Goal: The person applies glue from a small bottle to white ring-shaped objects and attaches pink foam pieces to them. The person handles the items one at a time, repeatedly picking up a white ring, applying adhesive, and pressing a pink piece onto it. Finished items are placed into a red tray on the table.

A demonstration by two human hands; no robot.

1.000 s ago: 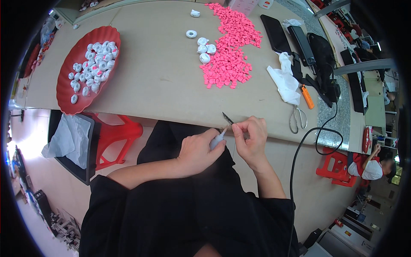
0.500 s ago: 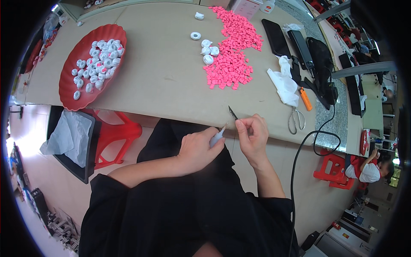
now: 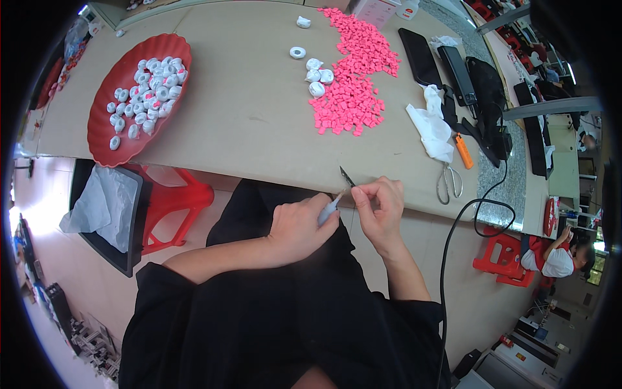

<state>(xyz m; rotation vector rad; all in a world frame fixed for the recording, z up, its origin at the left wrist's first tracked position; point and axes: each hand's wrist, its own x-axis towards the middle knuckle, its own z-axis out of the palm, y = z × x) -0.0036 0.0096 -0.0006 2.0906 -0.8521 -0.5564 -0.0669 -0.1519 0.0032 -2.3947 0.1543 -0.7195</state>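
Close to the table's front edge, my left hand [image 3: 299, 222] is closed round a small pale blue-grey tapered object [image 3: 328, 211] with a thin brownish tip; its lower part is hidden in the fingers. Just right of it, my right hand [image 3: 381, 207] pinches a slim dark pointed tool [image 3: 347, 176]. Its point angles up and left over the table edge, above the brownish tip. Whether the two touch is too small to tell. Beyond the hands lie many small pink pieces [image 3: 350, 110] and several white wrapped rings [image 3: 315, 76].
A red scalloped tray [image 3: 103, 139] of white rings stands at the left. At the right lie scissors [image 3: 448, 183], an orange-handled tool [image 3: 463, 152], crumpled tissue [image 3: 433, 133], a black phone [image 3: 420, 57] and a cable [image 3: 447, 253]. A red stool [image 3: 181, 207] is below the table at left.
The dark tool's tip has swung slightly left and down, and my right hand has shifted a little left. My left hand stays nearly still with the pale object.
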